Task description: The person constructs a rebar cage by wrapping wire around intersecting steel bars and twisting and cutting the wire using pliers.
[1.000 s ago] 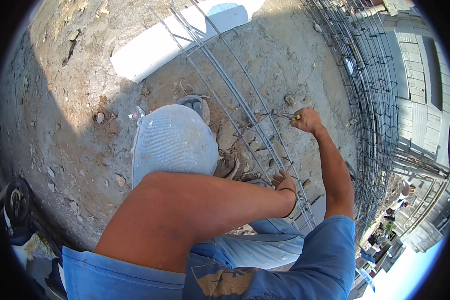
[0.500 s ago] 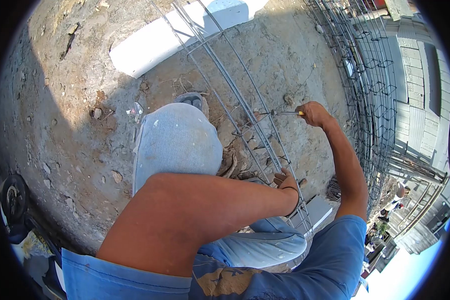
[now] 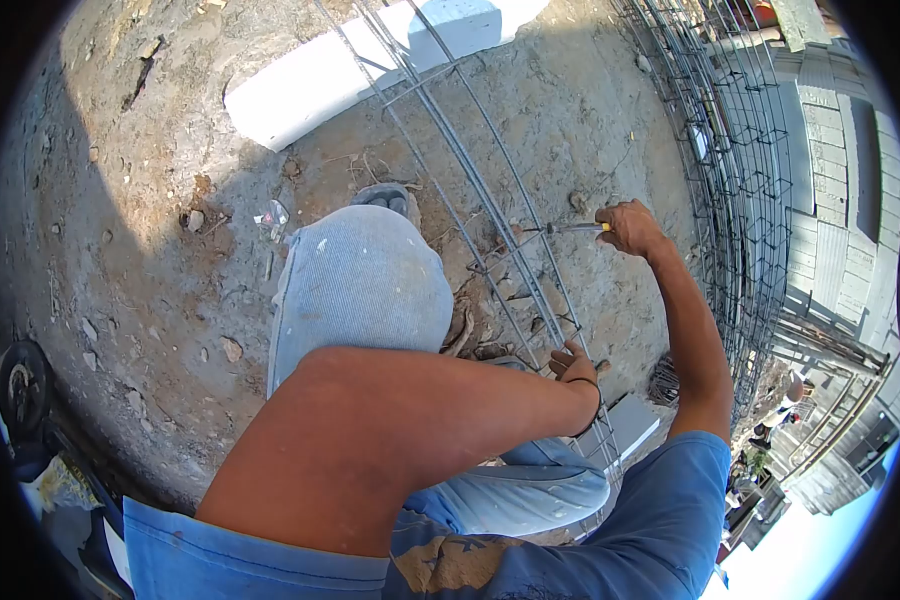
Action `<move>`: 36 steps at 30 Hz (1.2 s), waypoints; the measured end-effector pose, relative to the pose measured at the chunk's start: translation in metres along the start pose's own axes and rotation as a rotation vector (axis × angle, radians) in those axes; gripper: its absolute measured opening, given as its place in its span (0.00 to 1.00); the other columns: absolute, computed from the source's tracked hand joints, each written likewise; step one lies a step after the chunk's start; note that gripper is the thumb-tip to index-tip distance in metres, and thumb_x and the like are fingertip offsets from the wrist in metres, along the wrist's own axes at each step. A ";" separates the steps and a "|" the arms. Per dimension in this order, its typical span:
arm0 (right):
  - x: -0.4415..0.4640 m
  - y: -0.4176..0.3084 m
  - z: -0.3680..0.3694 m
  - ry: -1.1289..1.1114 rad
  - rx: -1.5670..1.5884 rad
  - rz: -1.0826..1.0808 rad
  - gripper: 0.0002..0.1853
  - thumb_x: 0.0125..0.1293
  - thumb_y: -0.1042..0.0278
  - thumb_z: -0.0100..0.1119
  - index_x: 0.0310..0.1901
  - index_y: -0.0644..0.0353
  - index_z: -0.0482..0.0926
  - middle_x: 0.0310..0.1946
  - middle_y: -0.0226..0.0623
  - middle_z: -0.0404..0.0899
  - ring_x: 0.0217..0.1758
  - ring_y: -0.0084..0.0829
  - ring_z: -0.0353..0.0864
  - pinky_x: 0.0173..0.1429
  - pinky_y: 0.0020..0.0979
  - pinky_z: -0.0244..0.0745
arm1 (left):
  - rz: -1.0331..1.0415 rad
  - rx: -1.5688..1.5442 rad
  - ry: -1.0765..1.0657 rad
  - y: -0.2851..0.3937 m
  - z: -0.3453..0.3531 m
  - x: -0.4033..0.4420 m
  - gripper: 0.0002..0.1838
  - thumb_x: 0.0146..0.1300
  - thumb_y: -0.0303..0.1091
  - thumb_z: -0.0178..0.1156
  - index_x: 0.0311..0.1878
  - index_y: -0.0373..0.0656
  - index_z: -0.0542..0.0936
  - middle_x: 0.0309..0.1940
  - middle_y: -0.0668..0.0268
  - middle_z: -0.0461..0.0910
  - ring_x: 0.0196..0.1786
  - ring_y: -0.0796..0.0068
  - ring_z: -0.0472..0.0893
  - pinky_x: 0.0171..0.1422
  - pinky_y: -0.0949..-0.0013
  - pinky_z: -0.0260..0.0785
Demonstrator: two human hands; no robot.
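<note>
Clearly, the right hand [image 3: 630, 228] clamps a yellow-handled tool [image 3: 577, 227] (pliers or pincers, too small to tell), its tip at a rebar cage [image 3: 480, 187]. The left hand [image 3: 575, 366], apart, lies on that cage, perhaps steadying it; its grip is unclear. Farther out, the cage crosses over a white block [image 3: 300, 105], probably keeping it off the dirt [image 3: 580, 110].

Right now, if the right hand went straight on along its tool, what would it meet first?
Probably the nearest long metal rod: the tool in the right hand points at it, tip seemingly at the rod, though depth leaves contact unclear.
</note>
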State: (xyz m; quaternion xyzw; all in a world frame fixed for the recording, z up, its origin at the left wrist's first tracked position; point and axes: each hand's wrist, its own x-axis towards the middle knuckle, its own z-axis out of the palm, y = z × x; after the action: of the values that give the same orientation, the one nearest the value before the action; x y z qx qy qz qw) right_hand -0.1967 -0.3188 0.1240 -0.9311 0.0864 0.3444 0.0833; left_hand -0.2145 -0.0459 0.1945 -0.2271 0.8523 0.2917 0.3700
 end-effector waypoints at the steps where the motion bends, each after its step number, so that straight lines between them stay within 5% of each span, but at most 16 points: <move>1: 0.000 -0.006 -0.010 0.021 -0.112 -0.047 0.10 0.57 0.63 0.71 0.39 0.54 0.85 0.32 0.47 0.86 0.40 0.56 0.84 0.46 0.51 0.77 | 0.005 0.010 0.002 -0.001 0.000 -0.001 0.37 0.64 0.57 0.61 0.73 0.51 0.74 0.76 0.59 0.70 0.77 0.51 0.70 0.78 0.33 0.48; 5: 0.009 -0.011 -0.019 -0.194 -0.018 0.175 0.15 0.50 0.56 0.77 0.36 0.55 0.89 0.26 0.44 0.86 0.31 0.49 0.87 0.39 0.47 0.81 | -0.006 -0.013 0.014 -0.003 0.000 -0.006 0.36 0.64 0.56 0.61 0.73 0.49 0.75 0.75 0.58 0.71 0.76 0.50 0.70 0.78 0.33 0.49; 7: 0.011 -0.015 -0.027 -0.665 0.544 0.394 0.19 0.44 0.55 0.79 0.30 0.64 0.88 0.20 0.40 0.84 0.22 0.36 0.84 0.30 0.37 0.78 | -0.007 -0.033 0.016 -0.002 0.000 -0.002 0.36 0.64 0.55 0.62 0.73 0.49 0.75 0.75 0.58 0.71 0.75 0.49 0.71 0.77 0.32 0.49; 8: 0.010 -0.019 -0.030 -0.730 0.609 0.420 0.21 0.44 0.56 0.78 0.29 0.69 0.87 0.18 0.40 0.83 0.18 0.31 0.81 0.25 0.34 0.76 | -0.005 -0.052 0.022 -0.001 -0.001 0.000 0.36 0.64 0.54 0.62 0.72 0.48 0.75 0.75 0.57 0.71 0.75 0.49 0.71 0.77 0.32 0.49; 12: 0.004 -0.011 -0.022 -0.691 0.583 0.410 0.20 0.43 0.58 0.77 0.33 0.67 0.86 0.23 0.42 0.85 0.25 0.35 0.85 0.31 0.36 0.79 | 0.012 -0.016 0.031 0.004 -0.005 0.006 0.35 0.64 0.54 0.61 0.72 0.48 0.76 0.75 0.56 0.71 0.75 0.48 0.72 0.77 0.32 0.49; 14: -0.007 -0.008 -0.016 -0.177 0.314 0.118 0.21 0.45 0.61 0.73 0.40 0.64 0.84 0.28 0.46 0.84 0.32 0.44 0.86 0.38 0.46 0.81 | 0.022 -0.003 0.036 0.005 -0.004 0.008 0.35 0.65 0.54 0.61 0.72 0.47 0.76 0.75 0.55 0.71 0.74 0.48 0.72 0.77 0.31 0.50; 18: -0.023 -0.039 -0.043 -0.162 0.185 0.219 0.24 0.49 0.61 0.71 0.48 0.61 0.82 0.36 0.45 0.83 0.42 0.46 0.84 0.50 0.47 0.78 | 0.033 0.008 0.056 0.006 -0.004 -0.001 0.35 0.64 0.54 0.61 0.72 0.48 0.76 0.74 0.53 0.72 0.74 0.48 0.72 0.76 0.31 0.50; 20: -0.035 -0.041 -0.030 0.260 -0.102 0.068 0.23 0.58 0.56 0.69 0.53 0.58 0.80 0.42 0.41 0.82 0.49 0.45 0.81 0.57 0.45 0.74 | -0.002 -0.031 0.057 0.007 -0.003 -0.003 0.34 0.64 0.54 0.61 0.71 0.46 0.77 0.73 0.53 0.73 0.73 0.47 0.73 0.76 0.31 0.51; 24: -0.034 -0.023 -0.017 0.360 -0.341 -0.041 0.24 0.66 0.51 0.65 0.57 0.57 0.79 0.51 0.38 0.81 0.59 0.41 0.77 0.64 0.43 0.69 | -0.003 -0.042 0.075 0.000 0.000 -0.011 0.35 0.64 0.54 0.62 0.70 0.46 0.77 0.73 0.53 0.73 0.73 0.47 0.73 0.76 0.31 0.51; 27: -0.034 -0.024 -0.022 0.267 -0.327 -0.040 0.25 0.69 0.48 0.61 0.59 0.57 0.79 0.42 0.39 0.83 0.52 0.43 0.81 0.59 0.45 0.73 | 0.006 -0.055 0.085 0.000 0.000 -0.011 0.35 0.64 0.54 0.62 0.70 0.46 0.77 0.73 0.53 0.73 0.73 0.47 0.73 0.76 0.31 0.51; 29: -0.027 -0.030 -0.040 -0.148 -0.137 0.133 0.27 0.73 0.44 0.57 0.53 0.65 0.82 0.32 0.44 0.85 0.37 0.42 0.87 0.44 0.45 0.81 | 0.011 -0.061 0.088 0.003 -0.002 -0.005 0.35 0.63 0.54 0.62 0.70 0.46 0.77 0.73 0.52 0.73 0.73 0.47 0.74 0.76 0.31 0.51; 30: -0.024 -0.023 -0.040 -0.146 -0.135 0.137 0.27 0.73 0.44 0.57 0.53 0.65 0.82 0.32 0.44 0.85 0.37 0.42 0.87 0.44 0.45 0.81 | 0.012 -0.062 0.085 0.004 -0.003 -0.004 0.35 0.63 0.54 0.62 0.70 0.46 0.78 0.73 0.52 0.73 0.73 0.47 0.74 0.76 0.31 0.51; 32: -0.015 -0.006 -0.040 -0.524 0.793 0.390 0.31 0.75 0.42 0.55 0.42 0.71 0.84 0.24 0.48 0.85 0.23 0.43 0.86 0.28 0.44 0.81 | 0.016 -0.058 0.089 0.006 -0.005 -0.003 0.35 0.63 0.54 0.62 0.70 0.45 0.78 0.72 0.52 0.73 0.73 0.46 0.74 0.76 0.31 0.51; 35: -0.003 -0.008 -0.062 -0.694 0.918 0.525 0.34 0.76 0.42 0.53 0.35 0.74 0.84 0.26 0.49 0.86 0.20 0.39 0.86 0.23 0.40 0.80 | 0.010 -0.073 0.097 0.004 -0.005 -0.003 0.35 0.63 0.54 0.62 0.70 0.45 0.78 0.72 0.52 0.74 0.73 0.46 0.74 0.76 0.32 0.52; 36: 0.002 -0.008 -0.062 -0.731 0.855 0.500 0.30 0.72 0.45 0.60 0.37 0.74 0.84 0.26 0.46 0.86 0.22 0.38 0.87 0.25 0.39 0.81 | 0.008 -0.080 0.097 0.003 -0.005 -0.003 0.35 0.63 0.54 0.62 0.70 0.45 0.78 0.72 0.52 0.74 0.73 0.46 0.74 0.76 0.32 0.52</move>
State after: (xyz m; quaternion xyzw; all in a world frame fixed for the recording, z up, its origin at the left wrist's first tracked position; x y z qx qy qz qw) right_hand -0.1546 -0.3245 0.1697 -0.5885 0.3986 0.5854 0.3901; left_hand -0.2169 -0.0464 0.2008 -0.2524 0.8577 0.3158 0.3177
